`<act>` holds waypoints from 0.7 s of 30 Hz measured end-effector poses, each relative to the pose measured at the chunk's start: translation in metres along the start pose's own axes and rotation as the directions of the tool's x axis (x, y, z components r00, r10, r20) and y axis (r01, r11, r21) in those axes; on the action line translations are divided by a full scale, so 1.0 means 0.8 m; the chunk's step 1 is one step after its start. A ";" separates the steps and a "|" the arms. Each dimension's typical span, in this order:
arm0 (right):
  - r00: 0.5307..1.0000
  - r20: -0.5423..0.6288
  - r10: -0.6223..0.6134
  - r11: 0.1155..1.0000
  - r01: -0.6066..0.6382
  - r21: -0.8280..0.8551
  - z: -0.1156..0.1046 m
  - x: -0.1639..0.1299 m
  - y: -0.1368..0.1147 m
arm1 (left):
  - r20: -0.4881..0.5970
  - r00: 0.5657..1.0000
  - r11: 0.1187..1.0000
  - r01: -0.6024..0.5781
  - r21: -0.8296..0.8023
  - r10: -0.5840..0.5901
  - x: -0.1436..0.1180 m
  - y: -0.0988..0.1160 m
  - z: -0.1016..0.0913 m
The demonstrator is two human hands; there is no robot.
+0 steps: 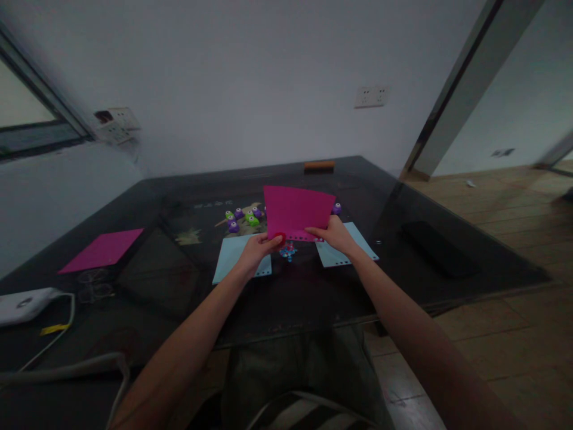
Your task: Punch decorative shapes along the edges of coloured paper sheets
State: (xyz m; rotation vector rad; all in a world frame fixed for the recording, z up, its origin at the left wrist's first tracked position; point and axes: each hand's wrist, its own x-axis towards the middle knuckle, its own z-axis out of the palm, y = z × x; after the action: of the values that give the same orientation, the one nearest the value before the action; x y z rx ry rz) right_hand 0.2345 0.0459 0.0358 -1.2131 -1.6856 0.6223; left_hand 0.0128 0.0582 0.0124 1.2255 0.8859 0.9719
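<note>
A magenta sheet of paper [299,209] is held up over the table, with a row of small punched holes along its lower edge. My right hand [333,233] is closed on that lower edge toward its right end. At the lower left corner of the sheet, my left hand [260,246] is closed on a small red paper punch [280,237]. Below the sheet lies a little heap of coloured paper bits [289,252]. A pale blue sheet [233,255] lies under my left hand, and another pale blue sheet [342,254] under my right; both have holes along their near edges.
Several purple and green small punches [251,218] stand behind the sheets. On the dark table [295,304] are another magenta sheet [102,249] at left, a white power strip [27,306] with a cable, a black flat object [436,248] and an orange-brown bar [319,165].
</note>
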 end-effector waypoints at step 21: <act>1.000 0.004 -0.020 1.000 0.020 0.023 0.000 0.001 0.004 | -0.017 1.000 1.000 -0.023 0.005 0.023 0.000 -0.002 0.001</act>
State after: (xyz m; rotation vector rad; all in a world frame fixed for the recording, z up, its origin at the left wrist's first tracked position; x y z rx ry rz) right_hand 0.2356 0.0477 0.0332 -1.1778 -1.6878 0.6307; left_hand 0.0138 0.0579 0.0109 1.2356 0.8891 1.0003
